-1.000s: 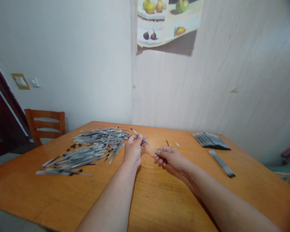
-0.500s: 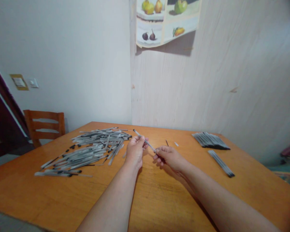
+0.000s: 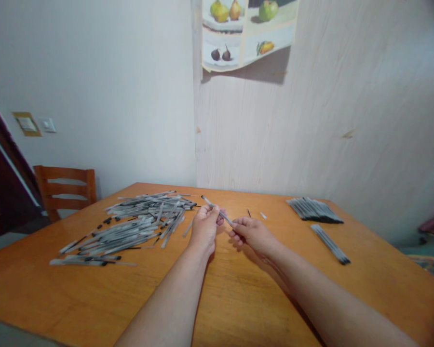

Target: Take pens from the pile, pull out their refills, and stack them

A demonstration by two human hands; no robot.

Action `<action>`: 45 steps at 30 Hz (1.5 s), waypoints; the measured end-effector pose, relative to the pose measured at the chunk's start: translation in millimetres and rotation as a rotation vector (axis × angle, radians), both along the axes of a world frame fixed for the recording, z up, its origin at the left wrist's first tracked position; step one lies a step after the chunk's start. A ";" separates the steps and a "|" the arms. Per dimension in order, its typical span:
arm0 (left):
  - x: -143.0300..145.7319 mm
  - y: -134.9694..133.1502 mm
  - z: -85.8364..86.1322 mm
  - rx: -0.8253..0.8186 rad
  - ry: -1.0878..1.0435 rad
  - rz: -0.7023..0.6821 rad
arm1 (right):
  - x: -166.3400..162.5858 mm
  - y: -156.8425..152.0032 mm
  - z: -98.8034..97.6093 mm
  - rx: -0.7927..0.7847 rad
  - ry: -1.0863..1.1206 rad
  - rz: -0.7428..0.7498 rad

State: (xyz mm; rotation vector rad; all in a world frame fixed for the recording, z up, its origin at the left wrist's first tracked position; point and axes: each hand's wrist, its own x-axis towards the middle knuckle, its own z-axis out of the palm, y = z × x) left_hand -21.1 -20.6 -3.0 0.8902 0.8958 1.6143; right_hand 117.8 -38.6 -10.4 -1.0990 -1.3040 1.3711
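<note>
My left hand point(image 3: 204, 225) is closed around a thin grey pen tube point(image 3: 207, 201), which slants up to the left above the wooden table point(image 3: 220, 294). My right hand point(image 3: 252, 232) pinches the tube's lower right end with its fingertips. Both hands meet near the table's middle. A loose heap of grey pen tubes and black parts point(image 3: 137, 222) lies to the left of my left hand.
A neat stack of pens point(image 3: 314, 210) lies at the table's far right, with a smaller row of pens point(image 3: 330, 244) in front of it. Two small loose bits point(image 3: 256, 214) sit beyond my right hand. A wooden chair point(image 3: 65, 189) stands at the left. Walls rise right behind.
My two hands have drawn closer together along the tube; the right fingers now sit nearer the left hand. The camera has shifted slightly.
</note>
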 end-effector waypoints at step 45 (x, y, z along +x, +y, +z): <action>6.5 -7.9 -10.4 0.485 1.002 0.021 | 38.2 -7.9 56.3 0.267 -0.442 -0.204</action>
